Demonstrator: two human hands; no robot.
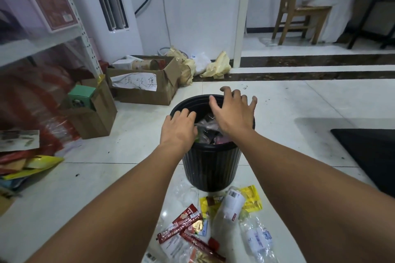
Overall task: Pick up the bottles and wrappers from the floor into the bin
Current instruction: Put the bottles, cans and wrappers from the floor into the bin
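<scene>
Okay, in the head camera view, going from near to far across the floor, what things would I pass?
Nearest first: red wrappers → black bin → labelled cardboard box → wooden chair.

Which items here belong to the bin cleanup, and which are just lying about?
Job: black bin, left hand, right hand, red wrappers, yellow wrapper, white-labelled bottle, clear bottle.
Lying about: labelled cardboard box, wooden chair, black mat, crumpled yellow bags.
</scene>
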